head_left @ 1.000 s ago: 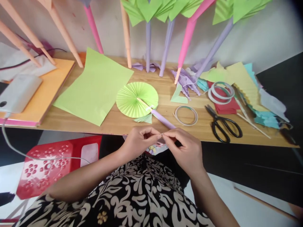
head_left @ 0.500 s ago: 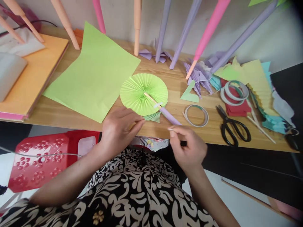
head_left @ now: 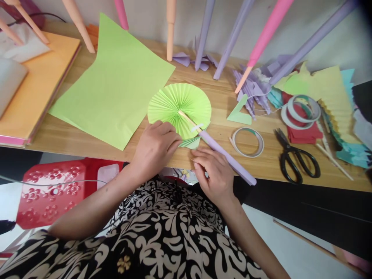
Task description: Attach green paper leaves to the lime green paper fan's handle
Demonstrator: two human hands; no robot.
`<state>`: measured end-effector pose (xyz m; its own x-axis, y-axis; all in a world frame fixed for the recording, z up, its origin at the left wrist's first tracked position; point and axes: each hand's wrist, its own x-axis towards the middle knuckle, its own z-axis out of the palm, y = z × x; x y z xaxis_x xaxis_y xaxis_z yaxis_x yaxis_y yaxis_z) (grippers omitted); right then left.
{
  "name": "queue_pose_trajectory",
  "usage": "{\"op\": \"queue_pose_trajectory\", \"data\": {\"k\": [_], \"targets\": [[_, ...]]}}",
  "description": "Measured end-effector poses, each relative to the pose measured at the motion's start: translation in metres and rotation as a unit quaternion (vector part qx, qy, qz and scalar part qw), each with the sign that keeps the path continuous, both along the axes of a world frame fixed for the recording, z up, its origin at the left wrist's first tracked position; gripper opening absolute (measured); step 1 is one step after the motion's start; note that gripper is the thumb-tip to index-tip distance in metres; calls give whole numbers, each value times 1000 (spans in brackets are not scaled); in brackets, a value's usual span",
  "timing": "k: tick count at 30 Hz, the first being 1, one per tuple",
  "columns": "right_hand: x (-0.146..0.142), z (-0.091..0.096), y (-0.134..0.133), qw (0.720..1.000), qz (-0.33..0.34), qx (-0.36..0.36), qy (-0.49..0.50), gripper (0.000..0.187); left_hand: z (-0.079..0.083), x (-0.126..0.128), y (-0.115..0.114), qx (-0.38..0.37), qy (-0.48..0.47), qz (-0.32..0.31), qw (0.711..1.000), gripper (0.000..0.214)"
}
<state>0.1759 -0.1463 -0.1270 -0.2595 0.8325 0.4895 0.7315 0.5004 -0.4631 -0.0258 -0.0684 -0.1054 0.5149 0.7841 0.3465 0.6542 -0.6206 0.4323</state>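
Observation:
A round pleated paper fan (head_left: pixel 190 100), bright green, lies open on the table. Its pale wooden stick joins a lilac paper tube (head_left: pixel 229 157) that slants toward the front edge, with a small white strip across the stick. My left hand (head_left: pixel 158 149) is closed at the fan's lower left edge, its curled fingers hiding whatever is between them. Beside the tube, my right hand (head_left: pixel 215 174) is closed with thumb and index finger together; a tiny pale sliver shows at the tips. Between both hands, a folded pale green paper piece (head_left: pixel 192 143) pokes out beneath the fan.
A large green sheet (head_left: pixel 116 85) lies left of the fan. Right of it are a tape roll (head_left: pixel 248 142), black scissors (head_left: pixel 299 159), more tape rolls (head_left: pixel 309 110) and paper scraps. Several paper tubes (head_left: pixel 235 38) lean on the wall. A red stool (head_left: pixel 55 190) stands below.
My right hand has moved left and forward, uncovering more of the lilac tube. My left hand has shifted slightly right and forward, its fingers now more curled by the fan. The view has shifted slightly.

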Motion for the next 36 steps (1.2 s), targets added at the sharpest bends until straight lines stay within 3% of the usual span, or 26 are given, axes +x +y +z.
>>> {"op": "queue_pose_trajectory", "data": {"k": [15,23,36], "targets": [[-1,-6,1,999,-3,41,35,23,1,1,5,-7,10,-6,1000,29],[-6,8,5,999,5,35,41,20,4,2,5,-25,27,-5,999,28],[-11,3,19,999,23,42,-9,20,4,1,8,-35,30,-19,999,30]]}}
